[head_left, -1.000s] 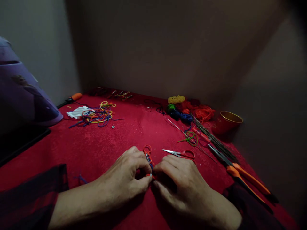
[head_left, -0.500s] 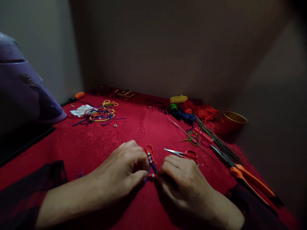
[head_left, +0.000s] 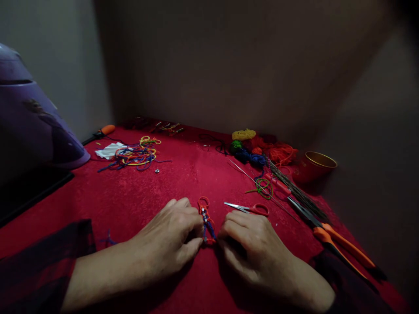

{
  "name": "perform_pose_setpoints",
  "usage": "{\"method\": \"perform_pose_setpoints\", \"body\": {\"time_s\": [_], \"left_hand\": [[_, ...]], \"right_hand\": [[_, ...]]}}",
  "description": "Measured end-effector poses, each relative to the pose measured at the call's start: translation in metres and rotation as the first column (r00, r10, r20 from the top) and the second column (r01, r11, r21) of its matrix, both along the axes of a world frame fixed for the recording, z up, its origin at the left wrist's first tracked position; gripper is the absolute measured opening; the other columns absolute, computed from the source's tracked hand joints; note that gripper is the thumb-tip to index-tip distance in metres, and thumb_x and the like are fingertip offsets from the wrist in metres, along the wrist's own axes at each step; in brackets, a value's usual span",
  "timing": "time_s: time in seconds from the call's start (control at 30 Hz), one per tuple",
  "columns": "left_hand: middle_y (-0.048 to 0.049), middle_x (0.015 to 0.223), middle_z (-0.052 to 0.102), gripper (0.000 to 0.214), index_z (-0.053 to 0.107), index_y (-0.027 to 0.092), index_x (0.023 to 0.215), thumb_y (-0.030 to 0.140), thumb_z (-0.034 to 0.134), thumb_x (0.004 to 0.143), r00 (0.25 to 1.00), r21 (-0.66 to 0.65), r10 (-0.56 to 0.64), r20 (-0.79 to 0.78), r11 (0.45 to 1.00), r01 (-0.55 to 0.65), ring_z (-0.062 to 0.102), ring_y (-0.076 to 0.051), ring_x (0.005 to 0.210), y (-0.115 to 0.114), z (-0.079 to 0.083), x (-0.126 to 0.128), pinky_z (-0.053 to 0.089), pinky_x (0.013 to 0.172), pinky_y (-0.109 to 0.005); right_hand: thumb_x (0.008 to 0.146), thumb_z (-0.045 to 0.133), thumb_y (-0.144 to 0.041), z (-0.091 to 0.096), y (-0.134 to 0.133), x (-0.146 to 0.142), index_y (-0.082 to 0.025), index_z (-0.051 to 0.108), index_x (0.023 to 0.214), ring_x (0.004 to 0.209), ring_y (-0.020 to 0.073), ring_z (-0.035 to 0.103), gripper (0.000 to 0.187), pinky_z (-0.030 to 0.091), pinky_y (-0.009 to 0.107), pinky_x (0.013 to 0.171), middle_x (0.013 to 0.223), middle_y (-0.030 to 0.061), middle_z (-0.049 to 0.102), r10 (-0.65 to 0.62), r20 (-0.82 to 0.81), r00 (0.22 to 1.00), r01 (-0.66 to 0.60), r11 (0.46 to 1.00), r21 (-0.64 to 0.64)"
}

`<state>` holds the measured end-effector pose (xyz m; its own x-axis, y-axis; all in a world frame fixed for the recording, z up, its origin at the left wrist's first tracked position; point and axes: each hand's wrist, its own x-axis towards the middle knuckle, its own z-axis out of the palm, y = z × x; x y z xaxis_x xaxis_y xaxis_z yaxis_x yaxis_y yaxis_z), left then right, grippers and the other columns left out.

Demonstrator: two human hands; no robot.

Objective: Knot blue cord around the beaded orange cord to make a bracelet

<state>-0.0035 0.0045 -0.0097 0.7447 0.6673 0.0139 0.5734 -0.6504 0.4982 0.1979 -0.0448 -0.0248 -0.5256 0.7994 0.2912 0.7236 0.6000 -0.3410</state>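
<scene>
A small knotted cord piece [head_left: 205, 218] in red and blue lies between my hands, with a red loop at its far end and small silvery beads along its middle. My left hand [head_left: 178, 233] is closed in a pinch at its near left side, next to a bead. On the other side, my right hand [head_left: 250, 244] pinches the red strand at the near right edge. The fingertips partly hide the cords. Just beyond my right hand lie small red-handled scissors [head_left: 248, 209], blades pointing left.
Tangled coloured cords [head_left: 137, 155] lie by a white scrap [head_left: 110, 151] at the left. Yarn bundles [head_left: 278, 152], a red cup [head_left: 316, 168], thin sticks [head_left: 294, 187] and orange-handled shears [head_left: 337, 244] line the right. A purple container [head_left: 39, 117] stands far left.
The bead on the near red strand has shifted left, to the tips of my left hand. My left hand has turned slightly; the right has barely moved.
</scene>
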Motion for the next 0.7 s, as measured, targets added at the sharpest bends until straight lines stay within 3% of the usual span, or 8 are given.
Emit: {"method": "perform_pose_setpoints", "body": {"time_s": [0.33,0.7], "left_hand": [[-0.0029,0.077,0.057,0.015,0.053,0.017,0.067,0.012,0.051,0.081,0.999,-0.005,0.020,-0.026,1.000,-0.020,0.046,-0.018,0.075,0.0003,0.0013,-0.0006,0.035,0.070,-0.032],[-0.0017,0.076,0.060,0.017,0.058,0.017,0.068,0.011,0.052,0.083,1.000,-0.001,-0.019,-0.002,1.000,0.019,0.048,-0.017,0.075,0.0003,-0.0032,-0.0011,0.036,0.072,-0.031]], "right_hand": [[0.078,0.048,-0.009,-0.0004,0.0003,0.0005,-0.016,0.054,0.071,0.060,0.0145,0.044,0.012,0.027,0.031,0.056,0.068,0.0018,0.054,-0.007,0.008,1.000,0.007,0.999,0.047],[0.089,0.050,-0.020,0.0033,-0.0036,-0.0088,-0.016,0.060,0.091,0.072,0.0182,0.050,0.011,0.035,0.031,0.061,0.084,0.0061,0.058,0.026,0.004,1.000,-0.026,1.000,0.003]]}}
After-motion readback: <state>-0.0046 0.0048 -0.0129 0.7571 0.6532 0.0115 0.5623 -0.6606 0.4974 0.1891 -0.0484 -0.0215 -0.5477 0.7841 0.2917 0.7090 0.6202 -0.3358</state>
